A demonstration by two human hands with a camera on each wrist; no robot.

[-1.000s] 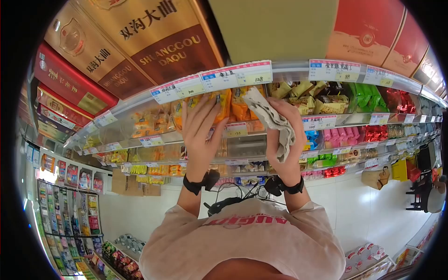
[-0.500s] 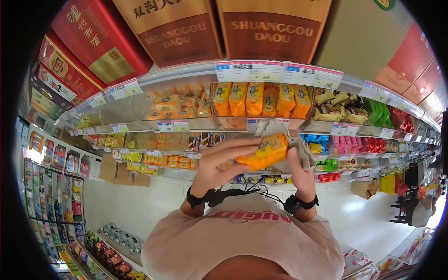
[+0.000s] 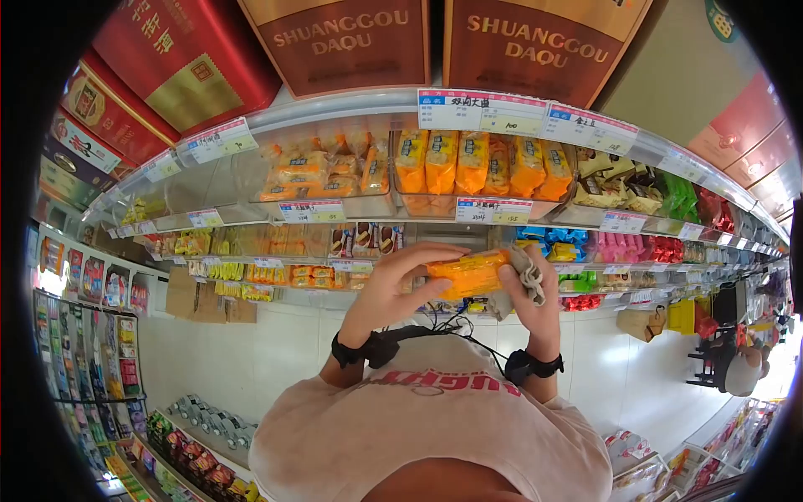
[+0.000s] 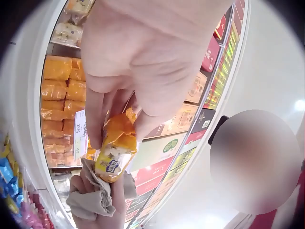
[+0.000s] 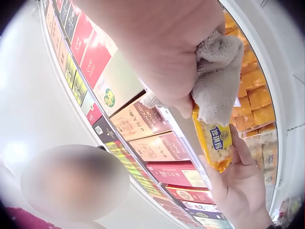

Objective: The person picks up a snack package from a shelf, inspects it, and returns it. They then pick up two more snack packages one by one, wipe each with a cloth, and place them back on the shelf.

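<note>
An orange-wrapped snack pack is held between both hands in front of the shelves. The left hand pinches one end between thumb and fingers; in the left wrist view the pack hangs from the left fingertips. The right hand grips a crumpled grey cloth, its thumb on the pack's other end. In the right wrist view the cloth lies against the pack, whose yellow label faces that camera. The cloth hides part of the right fingers.
Upright orange packs fill a clear bin behind the hands, beside a bin of loose orange packs. Large liquor boxes stand on the shelf above. Price tags line the shelf edges. Cardboard stands at the lower left.
The left hand has come away from the bin with an orange pack in its fingers. Both hands are lower and together at the pack, and the view has shifted left along the shelf.
</note>
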